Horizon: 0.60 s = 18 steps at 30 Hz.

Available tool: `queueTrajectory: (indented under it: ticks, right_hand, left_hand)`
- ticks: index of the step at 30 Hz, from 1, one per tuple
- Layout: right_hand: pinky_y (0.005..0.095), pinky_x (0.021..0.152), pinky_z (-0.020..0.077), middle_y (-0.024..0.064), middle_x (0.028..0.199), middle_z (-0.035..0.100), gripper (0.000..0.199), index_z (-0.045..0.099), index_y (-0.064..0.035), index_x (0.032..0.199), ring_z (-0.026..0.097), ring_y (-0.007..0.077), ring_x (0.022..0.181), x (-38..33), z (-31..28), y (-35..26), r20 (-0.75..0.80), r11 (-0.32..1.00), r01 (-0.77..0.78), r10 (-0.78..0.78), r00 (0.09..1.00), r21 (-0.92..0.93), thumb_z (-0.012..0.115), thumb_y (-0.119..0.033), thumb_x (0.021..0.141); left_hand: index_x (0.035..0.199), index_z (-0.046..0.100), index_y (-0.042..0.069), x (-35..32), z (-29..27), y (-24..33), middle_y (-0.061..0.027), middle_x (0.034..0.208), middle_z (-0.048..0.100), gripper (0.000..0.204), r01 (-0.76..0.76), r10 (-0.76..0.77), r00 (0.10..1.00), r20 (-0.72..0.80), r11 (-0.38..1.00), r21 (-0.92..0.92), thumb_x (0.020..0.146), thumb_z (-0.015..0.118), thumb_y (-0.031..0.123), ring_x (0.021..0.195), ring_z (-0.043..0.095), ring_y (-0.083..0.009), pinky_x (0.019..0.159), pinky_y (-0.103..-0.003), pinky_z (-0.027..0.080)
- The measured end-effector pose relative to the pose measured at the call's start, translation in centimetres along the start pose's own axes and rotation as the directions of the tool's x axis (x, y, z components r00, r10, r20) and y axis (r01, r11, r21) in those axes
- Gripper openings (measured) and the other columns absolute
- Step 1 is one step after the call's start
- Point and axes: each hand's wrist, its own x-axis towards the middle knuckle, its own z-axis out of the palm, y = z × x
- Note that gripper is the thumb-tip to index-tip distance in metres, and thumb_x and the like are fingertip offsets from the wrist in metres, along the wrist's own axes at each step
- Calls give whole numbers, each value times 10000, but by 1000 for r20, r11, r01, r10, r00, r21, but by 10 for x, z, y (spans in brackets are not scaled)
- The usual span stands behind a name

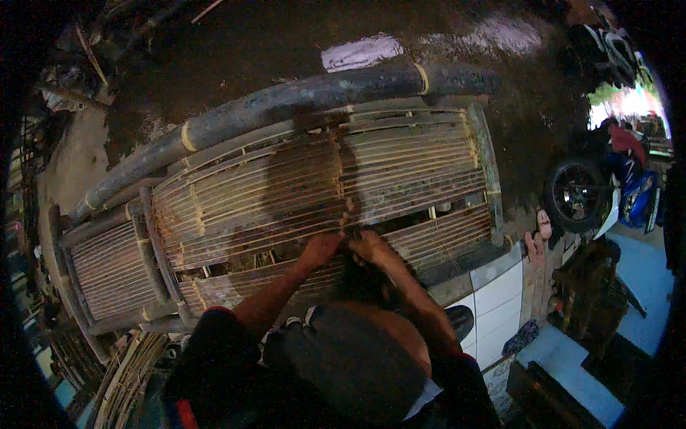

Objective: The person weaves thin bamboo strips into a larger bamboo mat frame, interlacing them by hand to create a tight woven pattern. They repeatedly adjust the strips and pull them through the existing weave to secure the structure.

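My left hand (325,249) and my right hand (369,248) are close together over the near part of a bamboo slat bench (407,146). Both look closed, fingers bent toward a small dark spot between them. What they pinch there is too small and dark to name. Beneath them, thin pale slats run lengthwise, crossed by a binding strip (343,182) around the middle. Near the left hand a gap (250,259) opens between the slats. My shadow darkens part of the surface.
A thick bamboo pole (271,102) edges the bench's far side. Cut bamboo strips (132,372) lie at the lower left. To the right are pink sandals (534,245), white tiles (498,294) and a blue motorcycle (636,193).
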Motion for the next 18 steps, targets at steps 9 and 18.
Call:
queueTrajectory:
  ticks: [9, 18]
  right_hand:
    - [381, 438, 445, 110, 687, 614, 278, 615, -11, 952, 597, 220, 547, 26, 14, 2, -69, 904, -234, 225, 972, -357, 484, -256, 959]
    - [420, 581, 504, 116, 727, 635, 167, 664, -57, 919, 658, 286, 705, -15, 17, -51, 236, 29, 246, -191, 953, -969, 516, -131, 902]
  left_hand:
    - [1388, 502, 97, 16, 17, -10, -316, 1321, 525, 725, 47, -114, 977, 179, 939, 339, 994, 195, 623, 1173, 544, -489, 1032, -556, 390]
    - [1282, 573, 70, -9, 4, -14, -205, 1223, 626, 648, 25, -53, 994, 96, 962, 273, 995, 285, 576, 1041, 622, -439, 869, -547, 489]
